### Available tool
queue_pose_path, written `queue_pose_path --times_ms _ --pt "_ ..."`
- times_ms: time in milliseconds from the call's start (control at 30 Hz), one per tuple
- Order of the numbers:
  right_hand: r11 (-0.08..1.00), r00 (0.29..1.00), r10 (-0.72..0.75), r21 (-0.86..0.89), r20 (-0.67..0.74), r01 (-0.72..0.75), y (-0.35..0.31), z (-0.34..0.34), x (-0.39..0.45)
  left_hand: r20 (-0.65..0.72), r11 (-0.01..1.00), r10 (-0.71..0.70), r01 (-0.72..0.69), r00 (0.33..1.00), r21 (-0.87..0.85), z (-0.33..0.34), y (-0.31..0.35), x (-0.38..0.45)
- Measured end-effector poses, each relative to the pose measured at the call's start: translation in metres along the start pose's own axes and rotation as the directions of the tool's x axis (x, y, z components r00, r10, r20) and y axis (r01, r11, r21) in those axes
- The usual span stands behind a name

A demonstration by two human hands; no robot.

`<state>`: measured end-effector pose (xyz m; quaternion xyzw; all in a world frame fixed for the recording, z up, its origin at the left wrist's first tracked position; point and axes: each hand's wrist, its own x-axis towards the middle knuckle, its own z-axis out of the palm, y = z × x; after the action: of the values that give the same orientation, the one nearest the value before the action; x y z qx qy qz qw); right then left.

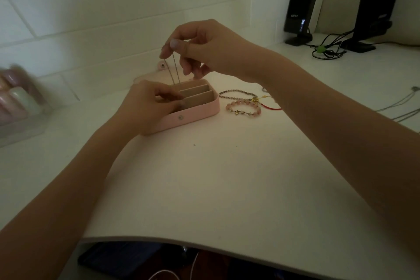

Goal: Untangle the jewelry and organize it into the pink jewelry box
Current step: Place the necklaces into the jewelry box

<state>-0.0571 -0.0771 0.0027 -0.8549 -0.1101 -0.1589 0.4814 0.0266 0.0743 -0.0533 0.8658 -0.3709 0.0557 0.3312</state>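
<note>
The pink jewelry box [197,110] lies open on the white desk, its beige compartments showing. My right hand [200,49] is raised above the box and pinches a thin silver chain [175,70] that hangs down in two strands into the box. My left hand [150,104] rests over the box's left part, fingertips pinched on the chain's lower end inside a compartment. To the right of the box lie a dark beaded bracelet [237,93], a pink beaded bracelet [243,108] with gold charms and a red cord [271,107].
Two black speakers [300,9] [377,7] with tangled cables [327,50] stand at the back right. A clear tray of pink and white bottles [20,102] sits at the left by the tiled wall. The desk's front edge [204,243] curves below my arms.
</note>
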Motion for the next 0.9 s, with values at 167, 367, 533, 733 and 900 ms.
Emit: queue_pose_path --times_ms 167,367,533,733,900 --pt "1.0 1.0 0.005 0.002 0.005 -0.005 0.0006 0.0002 -0.0001 0.004 1.0 -0.027 0.027 1.0 0.0 0.0011 0.0029 0.0049" --pt "1.0 1.0 0.002 0.001 0.014 -0.002 0.0001 0.0003 -0.0012 -0.015 1.0 -0.013 0.013 1.0 0.01 0.0028 0.0032 0.0045" --pt "1.0 1.0 -0.003 0.011 0.011 0.003 -0.0017 -0.0005 -0.0018 -0.03 1.0 -0.013 0.014 0.999 0.012 0.0026 0.0067 0.0031" --pt "1.0 1.0 -0.012 0.008 0.016 0.012 -0.0021 0.0004 -0.0016 -0.043 1.0 -0.005 0.005 0.999 -0.008 0.0038 0.005 0.0029" --pt "1.0 1.0 -0.008 0.013 0.026 0.008 -0.0012 0.0004 -0.0005 -0.034 0.999 -0.038 0.038 0.999 -0.014 0.0041 0.0051 0.0043"
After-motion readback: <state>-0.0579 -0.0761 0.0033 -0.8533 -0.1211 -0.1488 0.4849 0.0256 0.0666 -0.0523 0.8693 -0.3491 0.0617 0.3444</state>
